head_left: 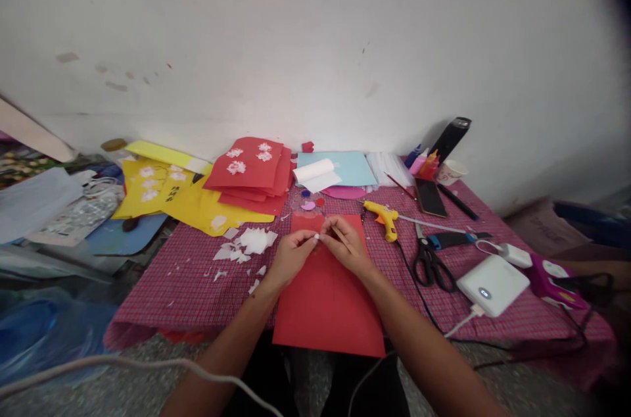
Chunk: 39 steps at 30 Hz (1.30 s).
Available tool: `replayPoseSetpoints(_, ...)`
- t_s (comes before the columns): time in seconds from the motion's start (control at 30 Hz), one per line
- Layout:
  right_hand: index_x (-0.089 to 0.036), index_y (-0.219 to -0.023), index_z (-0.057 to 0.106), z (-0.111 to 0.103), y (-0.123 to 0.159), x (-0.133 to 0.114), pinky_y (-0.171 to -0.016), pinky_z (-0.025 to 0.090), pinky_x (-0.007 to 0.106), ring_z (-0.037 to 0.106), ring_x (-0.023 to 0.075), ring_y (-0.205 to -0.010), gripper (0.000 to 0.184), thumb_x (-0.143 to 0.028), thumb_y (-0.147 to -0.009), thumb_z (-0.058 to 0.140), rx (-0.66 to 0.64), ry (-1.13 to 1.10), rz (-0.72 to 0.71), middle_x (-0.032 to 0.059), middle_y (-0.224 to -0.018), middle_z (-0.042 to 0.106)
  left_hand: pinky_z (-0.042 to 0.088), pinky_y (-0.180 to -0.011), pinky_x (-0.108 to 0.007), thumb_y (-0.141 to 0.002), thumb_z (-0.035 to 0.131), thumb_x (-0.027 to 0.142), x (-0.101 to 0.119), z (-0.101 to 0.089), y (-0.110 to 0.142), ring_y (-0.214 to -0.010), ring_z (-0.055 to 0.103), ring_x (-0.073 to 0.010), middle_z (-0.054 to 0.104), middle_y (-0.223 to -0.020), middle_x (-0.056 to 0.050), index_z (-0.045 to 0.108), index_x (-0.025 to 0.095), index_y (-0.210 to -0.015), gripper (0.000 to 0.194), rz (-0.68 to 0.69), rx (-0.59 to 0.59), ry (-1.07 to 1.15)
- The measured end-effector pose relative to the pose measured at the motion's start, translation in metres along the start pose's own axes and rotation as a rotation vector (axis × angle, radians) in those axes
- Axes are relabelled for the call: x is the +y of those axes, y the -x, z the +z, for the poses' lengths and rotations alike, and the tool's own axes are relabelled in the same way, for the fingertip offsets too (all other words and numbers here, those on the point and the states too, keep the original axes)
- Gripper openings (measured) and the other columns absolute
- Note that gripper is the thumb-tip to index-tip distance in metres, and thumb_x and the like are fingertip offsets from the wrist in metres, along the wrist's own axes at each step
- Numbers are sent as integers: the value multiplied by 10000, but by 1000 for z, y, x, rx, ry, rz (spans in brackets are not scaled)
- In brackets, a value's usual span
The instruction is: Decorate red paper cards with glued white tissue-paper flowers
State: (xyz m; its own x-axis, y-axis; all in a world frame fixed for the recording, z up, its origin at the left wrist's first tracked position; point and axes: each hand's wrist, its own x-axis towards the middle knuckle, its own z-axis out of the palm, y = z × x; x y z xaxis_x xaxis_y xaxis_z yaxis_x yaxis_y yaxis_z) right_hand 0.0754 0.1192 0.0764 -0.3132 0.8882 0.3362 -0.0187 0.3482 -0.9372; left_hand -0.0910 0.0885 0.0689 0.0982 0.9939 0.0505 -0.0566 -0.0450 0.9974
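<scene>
My left hand (pixel 296 255) and my right hand (pixel 346 247) meet over a large red sheet of paper (pixel 328 312). Fingertips of both hands pinch a small piece of white paper (pixel 317 237). A thin tan stick (pixel 341 237) is also held in my right hand, lying across its fingers; its tip is hidden. Just beyond my fingers lie small dabs of paint, lilac (pixel 308 206), red (pixel 320 202) and dark blue (pixel 305 193). To the left of my left hand are scattered white paper pieces (pixel 254 243).
Red sheets with white-pink flowers (pixel 251 170) and yellow sheets (pixel 197 203) lie at left. On the right are a yellow glue gun (pixel 382 216), black scissors (pixel 431 266), a phone (pixel 430 197), a white power bank (pixel 493 285), paint bottles (pixel 428 166) and a paper cup (pixel 451 171). Cables trail nearby.
</scene>
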Motion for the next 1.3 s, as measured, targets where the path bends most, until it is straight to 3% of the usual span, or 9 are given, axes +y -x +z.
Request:
replayPoseSetpoints(0.13, -215, -910, 560, 1, 0, 0, -659, 435, 266, 521, 153, -710, 154, -325, -867, 659, 12, 27, -20, -13, -802, 553, 447, -751, -251, -818, 680, 276, -1, -1, 1, -770, 588, -137, 697, -852, -29, 738, 160, -939, 177, 15, -20, 33)
replayPoseSetpoints(0.43, -219, -935, 565, -2, 1, 1, -670, 450, 271, 542, 156, -729, 156, -322, -866, 661, -22, 11, -26, -4, -840, 572, 442, -717, -253, -849, 652, 324, 0, -1, 0, -737, 571, -138, 680, -810, -24, 728, 159, -913, 193, 32, 5, -13)
replayPoseSetpoints(0.73, -240, -1237, 635, -4, -1, -5, -579, 441, 280, 546, 142, -617, 341, -417, -999, 467, 51, -70, 8, 31, -871, 666, 452, -703, -241, -859, 632, 316, 0, -1, 2, -717, 576, -130, 677, -798, -12, 706, 168, -901, 171, 15, 19, 15)
replayPoseSetpoints(0.93, -210, -1023, 710, -5, 1, -6, -545, 427, 267, 541, 139, -593, 307, -447, -974, 522, 110, -110, 31, 16, -761, 630, 475, -725, -256, -858, 618, 317, 1, -2, 1, -742, 606, -148, 705, -837, -26, 701, 172, -918, 177, -5, 45, -24)
replayPoseSetpoints(1.1, -191, -895, 693, -5, 3, -8, -499, 391, 263, 497, 135, -537, 321, -468, -954, 541, 91, -123, 46, -4, -661, 572, 466, -770, -269, -890, 591, 329, 2, -3, 4, -819, 637, -180, 739, -892, -22, 742, 214, -960, 202, 105, 104, -283)
replayPoseSetpoints(1.3, -194, -859, 676, -4, 4, -8, -509, 372, 271, 478, 145, -549, 361, -505, -953, 521, 37, -26, 62, 0, -652, 545, 472, -791, -291, -876, 626, 304, 1, -3, 5, -843, 666, -206, 764, -940, -29, 765, 261, -986, 182, 170, 148, -366)
